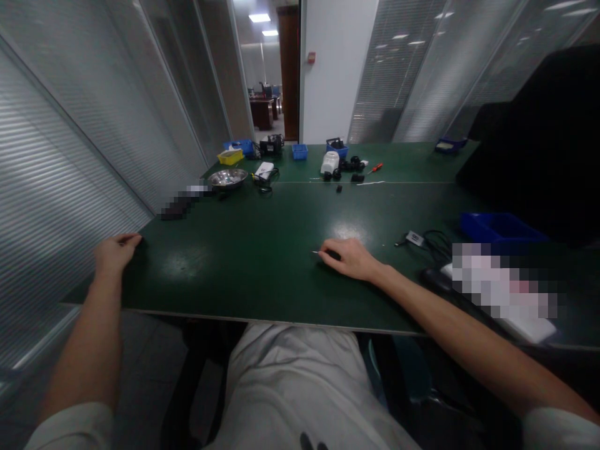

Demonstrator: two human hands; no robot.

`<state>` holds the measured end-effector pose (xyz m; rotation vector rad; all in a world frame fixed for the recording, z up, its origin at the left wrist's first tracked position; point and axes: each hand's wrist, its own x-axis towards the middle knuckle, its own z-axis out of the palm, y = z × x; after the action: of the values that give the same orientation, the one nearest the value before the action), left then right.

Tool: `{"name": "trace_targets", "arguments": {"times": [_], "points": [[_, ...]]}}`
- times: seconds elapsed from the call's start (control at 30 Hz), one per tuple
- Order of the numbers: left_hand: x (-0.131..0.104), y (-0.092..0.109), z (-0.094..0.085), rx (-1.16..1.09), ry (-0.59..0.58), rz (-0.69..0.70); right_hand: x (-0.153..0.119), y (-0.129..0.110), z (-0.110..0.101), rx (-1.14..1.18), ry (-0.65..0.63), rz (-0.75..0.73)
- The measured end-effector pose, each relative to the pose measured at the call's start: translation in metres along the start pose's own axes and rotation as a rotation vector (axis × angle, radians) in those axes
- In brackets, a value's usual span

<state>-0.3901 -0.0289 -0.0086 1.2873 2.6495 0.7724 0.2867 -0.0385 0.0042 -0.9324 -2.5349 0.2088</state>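
Green table [253,250] spans the head view, bordered by blinds [51,150]; a metal bowl [228,186] stands toward the far side. Right hand [352,257] pinches a thin stick [315,252] over the near half. Left hand [114,252]: at left edge; grip cannot be determined.

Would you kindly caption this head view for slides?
At a green table, right hand pinches a thin pale object; left hand apart.

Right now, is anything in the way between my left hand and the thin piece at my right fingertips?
Nothing visible stands in the way: between your left hand and the thin pale piece at the fingertips of your right hand, only the green tabletop shows.
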Motion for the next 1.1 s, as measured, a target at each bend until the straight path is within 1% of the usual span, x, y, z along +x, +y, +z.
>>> {"name": "trace_targets", "arguments": {"times": [0.1, 0.2, 0.3, 0.5, 0.67, 0.87, 1.1], "points": [[-0.003, 0.004, -0.002, 0.013, 0.028, -0.077, 0.0, 0.0, -0.001, 0.011, -0.002, -0.003], [-0.009, 0.008, -0.003, 0.012, 0.05, -0.098, 0.0, -0.001, -0.002, 0.01, -0.001, -0.002], [-0.012, 0.008, -0.004, 0.027, 0.065, -0.085, 0.0, -0.001, -0.002, 0.005, -0.007, 0.001], [-0.008, 0.004, -0.003, 0.024, 0.064, -0.119, 0.0, -0.002, -0.002, 0.012, 0.001, -0.007], [-0.006, 0.005, -0.003, 0.029, 0.066, -0.107, 0.0, -0.002, -0.003, 0.009, -0.006, -0.005], [-0.001, 0.007, -0.003, 0.078, 0.04, -0.122, 0.0, -0.001, 0.0, -0.005, 0.002, 0.005], [-0.003, 0.009, -0.003, 0.072, 0.031, -0.119, 0.0, 0.001, 0.0, 0.006, -0.005, 0.004]]}}
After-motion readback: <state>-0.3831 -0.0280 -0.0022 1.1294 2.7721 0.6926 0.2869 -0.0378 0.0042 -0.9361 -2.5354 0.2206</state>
